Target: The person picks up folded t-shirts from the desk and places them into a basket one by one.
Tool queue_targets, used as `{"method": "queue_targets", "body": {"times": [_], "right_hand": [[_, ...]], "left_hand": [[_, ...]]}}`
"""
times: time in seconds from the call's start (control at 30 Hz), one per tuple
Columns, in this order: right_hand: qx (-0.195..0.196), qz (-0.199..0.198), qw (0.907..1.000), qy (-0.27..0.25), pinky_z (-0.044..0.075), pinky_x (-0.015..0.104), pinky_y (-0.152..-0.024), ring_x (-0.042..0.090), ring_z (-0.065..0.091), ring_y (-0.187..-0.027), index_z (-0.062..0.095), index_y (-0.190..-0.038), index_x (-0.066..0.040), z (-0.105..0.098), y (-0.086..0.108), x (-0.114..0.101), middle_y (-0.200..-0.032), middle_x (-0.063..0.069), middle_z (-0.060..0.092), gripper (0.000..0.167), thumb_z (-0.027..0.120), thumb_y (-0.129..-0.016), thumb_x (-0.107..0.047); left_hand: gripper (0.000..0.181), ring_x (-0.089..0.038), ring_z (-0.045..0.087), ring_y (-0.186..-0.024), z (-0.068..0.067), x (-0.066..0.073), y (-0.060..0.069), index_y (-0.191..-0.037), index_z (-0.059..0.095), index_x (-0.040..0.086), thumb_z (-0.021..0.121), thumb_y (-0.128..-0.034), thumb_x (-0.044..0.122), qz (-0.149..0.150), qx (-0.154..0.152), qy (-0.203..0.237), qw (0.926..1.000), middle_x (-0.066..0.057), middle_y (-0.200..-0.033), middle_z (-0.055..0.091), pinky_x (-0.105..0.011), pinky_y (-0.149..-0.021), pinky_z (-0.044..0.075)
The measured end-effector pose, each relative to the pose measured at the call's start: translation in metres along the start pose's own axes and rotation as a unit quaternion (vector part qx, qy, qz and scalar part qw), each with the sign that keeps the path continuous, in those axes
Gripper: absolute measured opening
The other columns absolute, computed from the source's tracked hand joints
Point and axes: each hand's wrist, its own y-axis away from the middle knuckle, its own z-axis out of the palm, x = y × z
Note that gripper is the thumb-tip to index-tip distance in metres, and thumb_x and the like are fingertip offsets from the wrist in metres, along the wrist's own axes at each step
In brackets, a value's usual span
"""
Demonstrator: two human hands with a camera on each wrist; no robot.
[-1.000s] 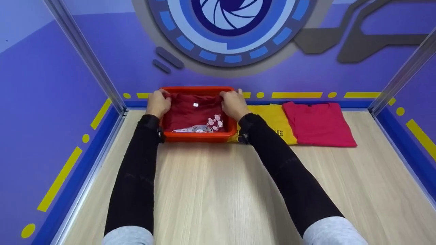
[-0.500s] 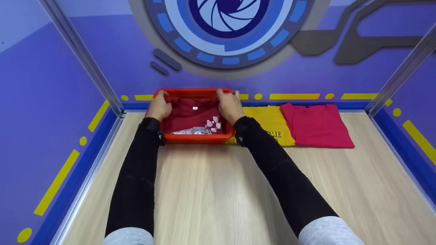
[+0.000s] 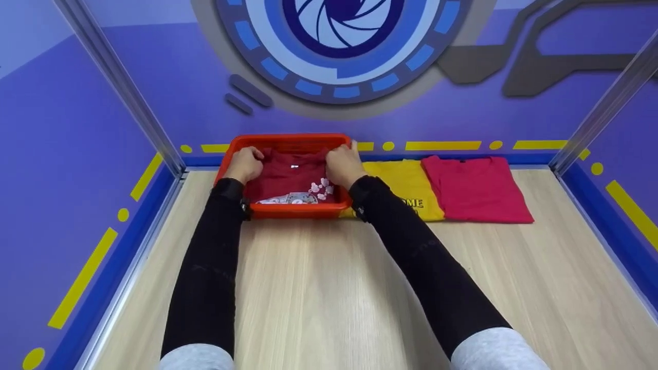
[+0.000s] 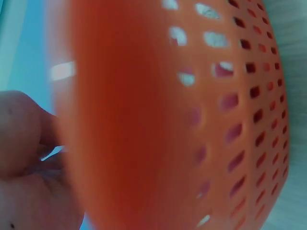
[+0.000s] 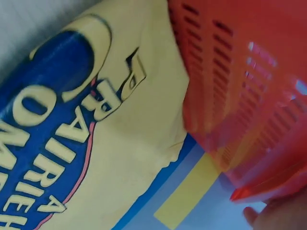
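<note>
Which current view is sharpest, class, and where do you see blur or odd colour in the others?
Head view: sharpest, with the red basket and pink shirt clearly edged; left wrist view: the near rim is a smeared, out-of-focus band; right wrist view: slightly soft, the yellow shirt paler than in the head view.

Glossy plastic basket (image 3: 295, 207), matt cloth shirts (image 3: 288, 177), smooth wood-grain tabletop (image 3: 308, 288), metal post (image 3: 127, 92).

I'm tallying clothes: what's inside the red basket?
A dark red shirt with pale blossoms. The left hand and right hand hide parts of it; anything beneath is covered.
</note>
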Motion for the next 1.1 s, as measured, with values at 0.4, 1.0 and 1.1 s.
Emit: {"method": "queue_targets", "body": {"times": [0.4, 1.0, 1.1], "right_hand": [[0.026, -0.058, 0.9972, -0.04, 0.042, 0.058, -0.127, 0.036, 0.071, -0.128, 0.083, -0.116, -0.006, -0.02, 0.023, -0.01, -0.129, 0.014, 0.08, 0.027, 0.061, -0.108, -0.02], [-0.171, -0.112, 0.9747, -0.091, 0.029, 0.058, -0.128, 0.034, 0.07, -0.115, 0.079, -0.111, -0.003, -0.035, 0.07, -0.01, -0.102, 0.014, 0.076, 0.071, 0.034, -0.118, -0.058], [-0.054, -0.132, 0.9798, -0.14, 0.04, 0.053, -0.111, 0.029, 0.068, -0.081, 0.071, -0.08, -0.01, -0.042, 0.078, 0.003, -0.071, 0.006, 0.064, 0.052, 0.049, -0.117, -0.04]], "left_hand": [[0.047, -0.037, 0.057, -0.125, -0.009, 0.02, 0.051, -0.151, 0.064, 0.0, 0.045, -0.1098, 0.012, 0.063, -0.039, -0.023, 0.997, -0.025, -0.156, 0.062, -0.049, -0.116, 0.048], [0.067, -0.037, 0.071, -0.104, 0.007, 0.038, 0.11, -0.112, 0.075, -0.001, 0.04, -0.1171, 0.056, 0.106, -0.1, -0.161, 0.9761, -0.015, -0.096, 0.066, -0.052, -0.107, 0.056], [0.051, -0.031, 0.067, -0.089, 0.015, 0.054, 0.123, -0.103, 0.076, 0.006, 0.051, -0.1162, 0.049, 0.164, -0.029, -0.128, 0.9776, -0.008, -0.086, 0.063, -0.046, -0.093, 0.057]]}}
